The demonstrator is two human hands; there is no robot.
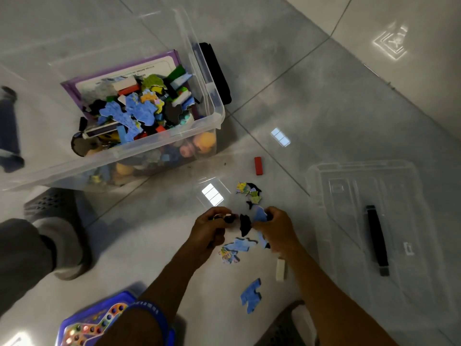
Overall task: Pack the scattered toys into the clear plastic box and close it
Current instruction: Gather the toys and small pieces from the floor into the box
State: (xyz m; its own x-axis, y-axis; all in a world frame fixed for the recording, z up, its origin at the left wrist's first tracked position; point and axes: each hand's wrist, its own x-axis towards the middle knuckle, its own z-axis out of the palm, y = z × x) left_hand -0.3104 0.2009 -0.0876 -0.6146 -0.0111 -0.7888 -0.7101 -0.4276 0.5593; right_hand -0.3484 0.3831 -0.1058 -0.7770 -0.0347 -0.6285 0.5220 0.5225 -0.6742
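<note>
The clear plastic box [214,113] stands on the floor at upper left, heaped with puzzle pieces, blocks and a purple puzzle board [74,87]. Its clear lid [349,186] with a black handle lies flat at the right. My left hand [212,226] grips a few small pieces low over the floor. My right hand [277,227] pinches a blue puzzle piece [259,214] and a black one [245,224]. Loose pieces lie around them: a colourful cluster [250,193], blue pieces [239,245], another blue piece [250,294], a red block [258,166] and a white block [280,269].
A blue game board with coloured dots [99,320] lies at the bottom left by my arm. My feet in grey slippers [57,221] stand at the left and bottom middle. A dark sleeve shows at the far left edge. The floor is glossy grey tile.
</note>
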